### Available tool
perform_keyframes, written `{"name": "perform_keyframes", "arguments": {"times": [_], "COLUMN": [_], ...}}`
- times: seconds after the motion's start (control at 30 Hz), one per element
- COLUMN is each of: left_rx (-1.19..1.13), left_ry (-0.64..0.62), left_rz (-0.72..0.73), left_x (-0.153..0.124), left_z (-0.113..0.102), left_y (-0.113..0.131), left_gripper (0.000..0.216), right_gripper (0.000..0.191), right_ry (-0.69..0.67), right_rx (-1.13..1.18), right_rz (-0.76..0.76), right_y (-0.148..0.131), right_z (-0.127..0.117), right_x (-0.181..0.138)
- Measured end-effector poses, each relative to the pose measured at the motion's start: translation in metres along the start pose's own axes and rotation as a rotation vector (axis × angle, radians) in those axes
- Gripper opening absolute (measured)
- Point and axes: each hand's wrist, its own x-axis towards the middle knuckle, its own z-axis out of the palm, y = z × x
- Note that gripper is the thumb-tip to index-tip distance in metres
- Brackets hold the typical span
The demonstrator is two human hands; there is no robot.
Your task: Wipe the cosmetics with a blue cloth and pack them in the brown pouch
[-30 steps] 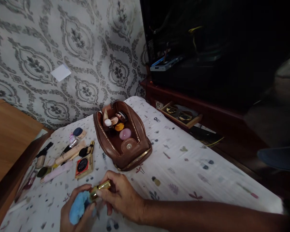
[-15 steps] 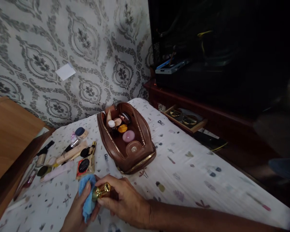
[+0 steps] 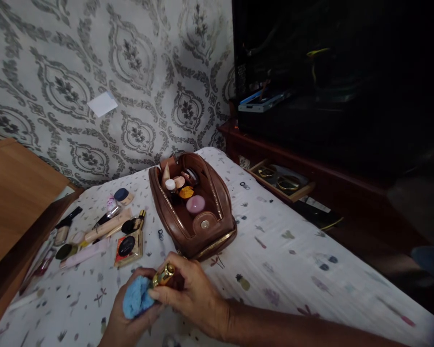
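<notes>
My left hand [image 3: 130, 320] is closed around a blue fluffy cloth [image 3: 136, 300] at the bottom of the view. My right hand [image 3: 193, 294] pinches a small gold tube [image 3: 163, 275], whose lower end presses into the cloth. Both hands hover just above the patterned bedsheet [image 3: 292, 250], in front of an open brown leather cosmetics bag [image 3: 197, 226] filled with small jars and sponges.
Several cosmetics lie to the left of the bag: a flat compact box [image 3: 128, 247], tubes and brushes [image 3: 106, 225]. A wooden surface [image 3: 10, 193] borders the left. Dark furniture with an open drawer [image 3: 280, 180] stands at the right, patterned wallpaper behind.
The hands have shifted slightly right and the gold tube has turned against the cloth; the left hand's fingers have bunched the cloth more tightly. The camera has panned a little.
</notes>
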Motion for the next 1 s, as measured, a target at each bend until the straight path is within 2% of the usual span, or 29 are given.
{"name": "perform_keyframes", "arguments": {"times": [0.17, 0.27, 0.43, 0.57, 0.63, 0.8, 1.0], "left_rx": [-0.216, -0.330, -0.326, -0.193, -0.119, -0.052, -0.074], "left_ry": [-0.108, -0.179, -0.213, -0.347, -0.398, -0.366, -0.516], "left_rz": [-0.291, -0.351, -0.294, -0.201, -0.156, -0.065, -0.053], "left_x": [-0.001, 0.000, 0.003, 0.008, 0.011, 0.012, 0.013], "left_z": [-0.012, -0.016, -0.010, -0.011, -0.015, -0.026, -0.045], "left_y": [-0.012, -0.019, -0.019, -0.013, -0.013, -0.017, -0.022], "left_gripper": [0.069, 0.076, 0.068, 0.053, 0.047, 0.042, 0.039], "right_gripper": [0.040, 0.037, 0.041, 0.042, 0.039, 0.026, 0.025], "right_ry": [-0.135, -0.190, -0.152, -0.134, -0.150, -0.198, -0.259], "right_rx": [0.016, 0.031, 0.027, 0.006, -0.009, -0.119, -0.232], "right_rz": [-0.016, -0.023, -0.018, 0.007, 0.030, -0.007, -0.054], "right_y": [0.001, 0.001, -0.001, 0.000, 0.001, 0.004, 0.004], "right_z": [0.003, 0.003, 0.000, -0.002, -0.002, -0.002, 0.002], "right_x": [-0.002, -0.001, 0.001, 0.002, 0.002, 0.004, 0.002]}}
